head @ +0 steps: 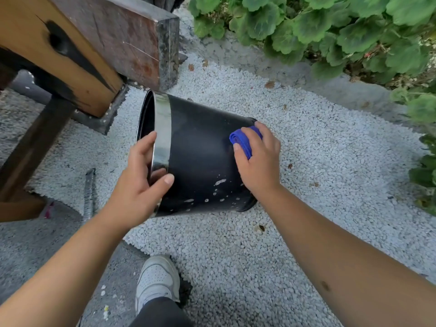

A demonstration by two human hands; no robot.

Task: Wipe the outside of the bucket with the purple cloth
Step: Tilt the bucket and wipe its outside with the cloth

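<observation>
the bucket (200, 156) lies tipped on its side on the white gravel (306, 161), mouth turned left toward the wooden bench (70, 55), base to the right. its inside shows only as a dark sliver past the rim, so what it holds, if anything, cannot be told. the base is mostly hidden behind the right hand, and the bucket's underside is out of sight against the stones. pale spots speckle the wall near its lower edge; whether they are water or dirt is hard to say.

the cloth (245, 141) is folded small and lies on the bucket's wall close to the base; only its left end shows, the rest covered by the hand.

the left hand (144, 178) grips the bucket's rim at the shiny silver band (162, 128): the thumb lies across the outside of the band, and the fingers curl over the edge into the mouth, where their tips are hidden. the right hand (257, 159) lies on top of the cloth, fingers bent around it and pressing it to the black wall, thumb at the cloth's near end.

below the bucket, a white shoe (158, 279) stands where gravel meets grey paving. above and right of the bucket, green leaves (330, 27) run out of the frame. the bench is cut off at the left and top.
</observation>
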